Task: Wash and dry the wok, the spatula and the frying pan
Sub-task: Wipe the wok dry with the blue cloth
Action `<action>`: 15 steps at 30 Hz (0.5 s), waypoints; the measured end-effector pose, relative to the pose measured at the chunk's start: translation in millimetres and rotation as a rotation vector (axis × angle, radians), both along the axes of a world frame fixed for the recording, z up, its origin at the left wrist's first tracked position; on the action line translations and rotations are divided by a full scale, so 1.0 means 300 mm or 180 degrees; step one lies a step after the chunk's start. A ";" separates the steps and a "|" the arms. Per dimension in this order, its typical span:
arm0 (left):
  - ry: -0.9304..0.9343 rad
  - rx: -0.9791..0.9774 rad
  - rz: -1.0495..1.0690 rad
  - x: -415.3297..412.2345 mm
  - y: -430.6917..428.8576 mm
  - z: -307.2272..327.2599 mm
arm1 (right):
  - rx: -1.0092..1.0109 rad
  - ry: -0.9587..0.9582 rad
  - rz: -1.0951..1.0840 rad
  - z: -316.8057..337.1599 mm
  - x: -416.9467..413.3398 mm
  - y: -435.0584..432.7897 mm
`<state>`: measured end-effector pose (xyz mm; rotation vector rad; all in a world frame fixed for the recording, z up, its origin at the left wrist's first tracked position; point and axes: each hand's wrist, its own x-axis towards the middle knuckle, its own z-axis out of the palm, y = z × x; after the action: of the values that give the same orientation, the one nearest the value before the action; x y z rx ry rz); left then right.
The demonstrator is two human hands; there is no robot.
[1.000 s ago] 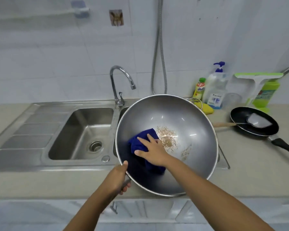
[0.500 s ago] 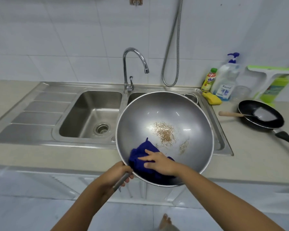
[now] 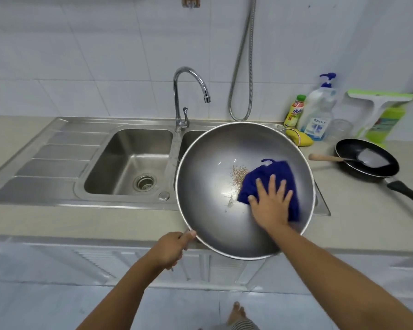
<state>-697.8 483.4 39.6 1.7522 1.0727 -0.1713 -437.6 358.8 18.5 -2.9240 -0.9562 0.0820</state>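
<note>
right hand has its fingers spread flat on the blue cloth inside the wok, tilted over the sink and bench edge, left hand closed on its handle, brown patch sits just left of the cloth, so i'd wipe leftward.

Bright even light, glints in my wok, my right hand motion-blurred, wide-angle bending at edges

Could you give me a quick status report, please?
Left hand grips large steel wok handle. Right hand presses dark blue cloth inside. Brown residue patch remains.
</note>
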 end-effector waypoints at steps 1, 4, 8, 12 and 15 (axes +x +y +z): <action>0.0039 0.0202 -0.0080 0.006 0.002 0.000 | 0.0113 0.0364 0.0036 -0.025 -0.075 0.025; 0.0144 0.0610 -0.0272 0.017 0.019 -0.010 | 0.0394 0.1656 0.0655 -0.045 -0.280 0.089; 0.0228 0.0716 -0.0299 0.025 0.039 -0.025 | 0.0411 0.3066 0.1159 0.027 -0.307 -0.001; 0.0023 0.0133 -0.0015 0.020 0.056 -0.033 | -0.0948 0.2411 0.1397 0.091 -0.094 -0.161; -0.0158 -0.0183 -0.0060 0.023 0.073 -0.020 | -0.1178 0.0722 0.0847 0.093 0.079 -0.190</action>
<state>-691.0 505.4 33.6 1.7069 1.0064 -0.1680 -413.7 301.8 46.2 -2.9832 -1.4124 0.6550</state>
